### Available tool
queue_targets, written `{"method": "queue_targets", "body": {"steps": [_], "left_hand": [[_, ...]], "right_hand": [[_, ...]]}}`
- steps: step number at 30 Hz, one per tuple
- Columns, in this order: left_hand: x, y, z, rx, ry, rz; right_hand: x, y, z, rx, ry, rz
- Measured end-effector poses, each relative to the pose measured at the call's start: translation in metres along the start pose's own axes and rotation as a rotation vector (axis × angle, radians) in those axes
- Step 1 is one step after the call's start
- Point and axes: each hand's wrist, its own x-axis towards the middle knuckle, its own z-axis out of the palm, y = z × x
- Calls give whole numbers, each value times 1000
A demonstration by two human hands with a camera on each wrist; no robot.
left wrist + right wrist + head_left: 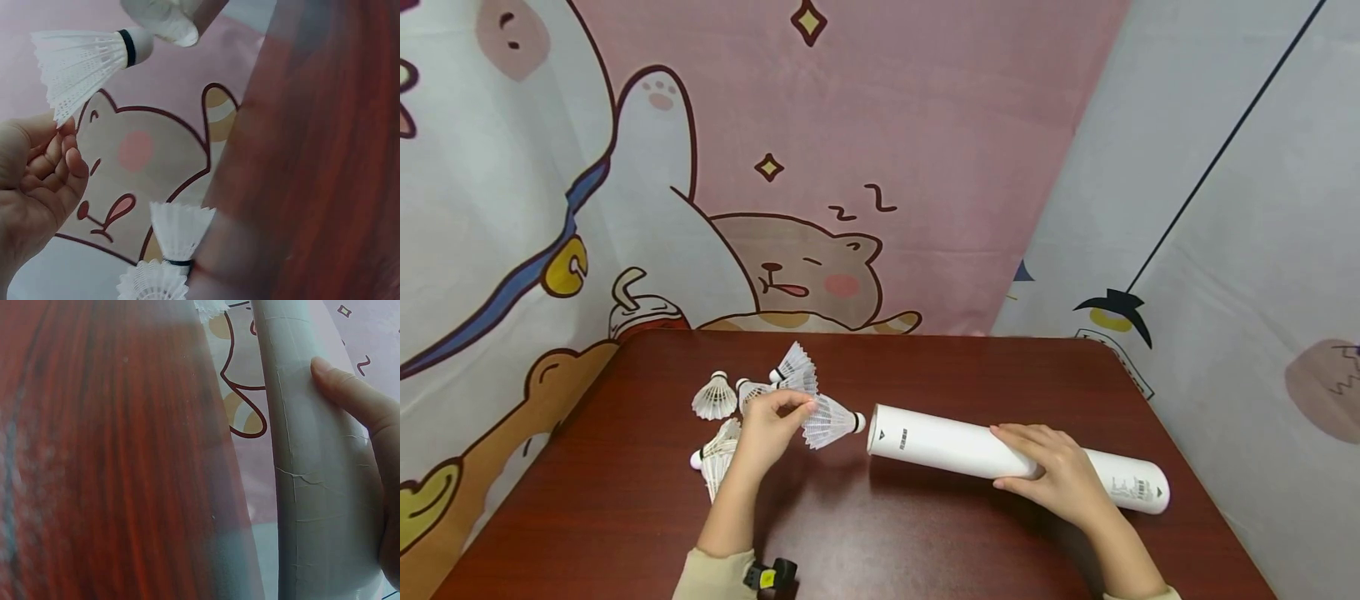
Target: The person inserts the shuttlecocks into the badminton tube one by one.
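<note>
Between thumb and fingertips my left hand [772,429] pinches a white shuttlecock [831,423] by the edge of its skirt. Its cork, banded in black, points right, close to the open end of a white tube [940,440]. The same shuttlecock [87,65] shows in the left wrist view, cork near the tube's mouth [178,28]. My right hand [1060,471] grips the tube around its middle, thumb on the near side. In the right wrist view the thumb lies along the creased tube wall [312,487]. The tube's inside is hidden.
Several shuttlecocks lie at the left of the brown table [850,533]: one upright shuttlecock [715,396], one on its side [718,454] partly behind the left forearm, and a cluster [796,367] behind the left hand. A printed cloth [925,167] hangs behind the table's far edge.
</note>
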Motion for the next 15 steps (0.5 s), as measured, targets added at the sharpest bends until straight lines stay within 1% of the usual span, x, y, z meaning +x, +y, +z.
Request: {"method": "queue_targets", "body": {"steps": [1,5,6,8,12,15], "left_hand": [[0,2,2,-12,-1,-5],[-3,18,9,-58,-6,3],[-3,19,12,-66,-1,-5],[-4,16,17,-86,10,-23],[-5,-3,32,-132,32,-76],[-6,-6,40,-151,30,-73]], "right_hand": [[0,0,0,1,-1,0],[0,0,0,3,-2,0],[0,0,0,4,-2,0],[0,0,1,3,0,-1],[0,1,1,5,6,-6],[0,1,1,11,8,-9]]}}
